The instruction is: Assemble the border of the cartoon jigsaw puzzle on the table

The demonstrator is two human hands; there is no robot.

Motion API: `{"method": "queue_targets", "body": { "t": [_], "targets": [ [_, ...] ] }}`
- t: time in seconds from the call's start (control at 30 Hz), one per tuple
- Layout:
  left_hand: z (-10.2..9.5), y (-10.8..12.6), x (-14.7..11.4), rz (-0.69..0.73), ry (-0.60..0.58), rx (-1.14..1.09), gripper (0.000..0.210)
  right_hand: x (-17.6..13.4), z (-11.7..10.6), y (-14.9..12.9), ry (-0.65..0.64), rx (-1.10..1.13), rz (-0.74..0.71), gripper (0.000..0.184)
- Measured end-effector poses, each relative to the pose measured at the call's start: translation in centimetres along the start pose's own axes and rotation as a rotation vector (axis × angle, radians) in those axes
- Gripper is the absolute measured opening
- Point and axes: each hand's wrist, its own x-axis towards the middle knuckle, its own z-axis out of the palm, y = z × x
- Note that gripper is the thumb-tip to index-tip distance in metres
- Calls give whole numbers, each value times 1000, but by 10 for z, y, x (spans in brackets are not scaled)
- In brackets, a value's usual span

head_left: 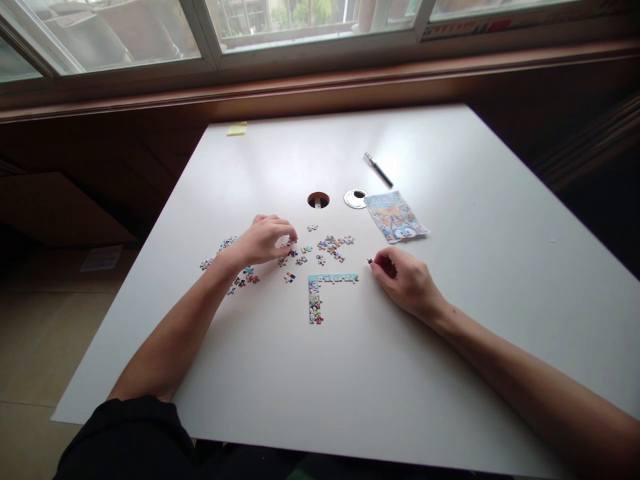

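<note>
The right hand (404, 279) has its fingers (383, 255) pinching a small jigsaw piece (370, 261); aligning tabs before pressing straight down seems wise. The left hand (261, 241) curves over loose jigsaw pieces (293, 253), its grip unclear. Between, nearer, the joined L-shaped section (314, 300) lies on the bench (260, 373); the illustrated sheet (397, 217), farther, should guide colours.

Home or office, windows (310, 20), white desk (280, 387), tiled floor (45, 340)

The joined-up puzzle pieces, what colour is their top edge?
Mostly light blue along the top edge of the joined puzzle pieces, as the head view shows.
</note>
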Motion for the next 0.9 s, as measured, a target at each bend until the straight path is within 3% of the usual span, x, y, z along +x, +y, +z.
{"method": "queue_targets", "body": {
  "t": [0.47,0.9],
  "targets": [
    [0,1,-1,2,1,-7,9,-3,3,4,26,23,39,16],
    [2,-2,-1,4,3,-5,10,1,-1,-1,23,-1,-4,13]
  ]
}}
